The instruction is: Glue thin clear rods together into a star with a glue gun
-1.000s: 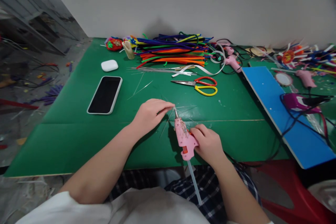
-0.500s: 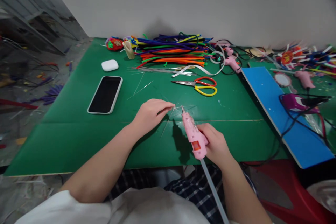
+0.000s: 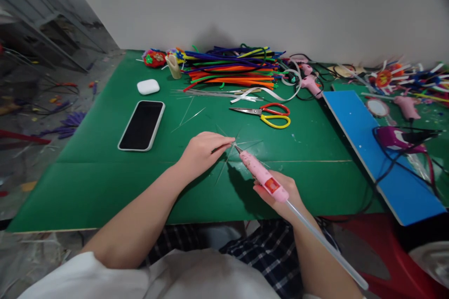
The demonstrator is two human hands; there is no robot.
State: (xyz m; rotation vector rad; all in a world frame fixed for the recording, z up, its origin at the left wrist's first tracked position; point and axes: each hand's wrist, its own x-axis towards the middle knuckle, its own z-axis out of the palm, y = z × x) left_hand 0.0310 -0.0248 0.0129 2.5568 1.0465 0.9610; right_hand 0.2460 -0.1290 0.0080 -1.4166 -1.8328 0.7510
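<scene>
Green tabletop (image 3: pixel 87 191) steady in my head view. Pink glue gun (image 3: pixel 259 173) swung since half second ago, rear end now farther right; right hand (image 3: pixel 293 191) closed round it, trigger hidden from me. Left hand (image 3: pixel 201 152) keeps narrow pinch at crossing of thin wires (image 3: pixel 249 142). Glue stick (image 3: pixel 326 243) now slants over right forearm (image 3: pixel 312 254). Nozzle (image 3: pixel 238 149), apart from crossing before, now back beside left fingertips: I judge gluing there resumes.

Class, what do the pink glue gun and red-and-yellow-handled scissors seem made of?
Pink glue gun: probably satin plastic, judging by its moulded-looking shell. Red-and-yellow-handled scissors: blades likely steel, from their grey sheen; handles perhaps smooth plastic, being bright and evenly coloured.
</scene>
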